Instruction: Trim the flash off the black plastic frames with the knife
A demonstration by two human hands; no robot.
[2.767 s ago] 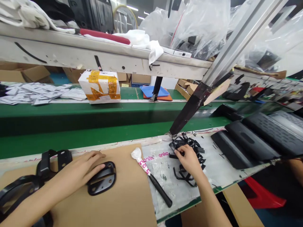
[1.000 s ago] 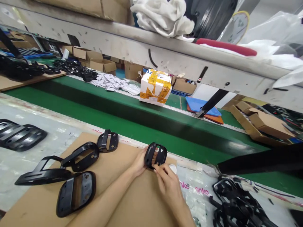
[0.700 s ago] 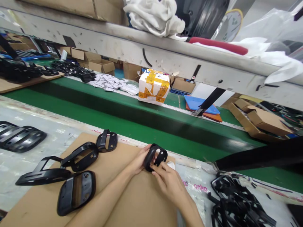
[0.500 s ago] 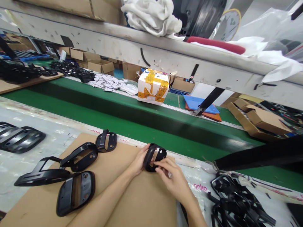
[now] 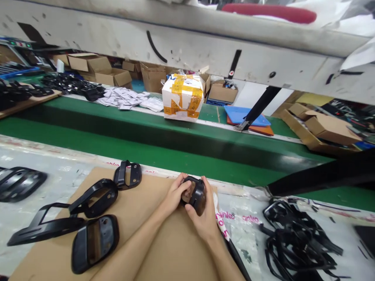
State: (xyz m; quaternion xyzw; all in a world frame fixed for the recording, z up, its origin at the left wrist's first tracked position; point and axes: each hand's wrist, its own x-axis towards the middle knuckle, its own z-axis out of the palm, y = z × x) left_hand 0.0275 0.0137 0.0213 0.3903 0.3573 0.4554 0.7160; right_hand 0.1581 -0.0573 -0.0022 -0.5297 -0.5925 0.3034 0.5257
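Note:
Both hands grip one small black plastic frame part [image 5: 195, 194] over the brown cardboard sheet [image 5: 164, 249]. My left hand [image 5: 175, 194] wraps its left side with the fingers curled on top. My right hand [image 5: 205, 216] holds its right side from below, thumb pressed on the front. The part is tilted up on edge. Several similar black frame parts [image 5: 93, 197] lie on the cardboard to the left.
A heap of thin black plastic strips [image 5: 293, 238] lies to the right on clear plastic. A black-handled tool [image 5: 234, 253] lies by my right wrist. Beyond runs a green conveyor belt [image 5: 146, 150] with a taped white box [image 5: 182, 97]. More black parts [image 5: 17, 183] lie far left.
The view has tipped downward. My hands have turned the black part over and closed round it, right hand now underneath rather than pinching its front.

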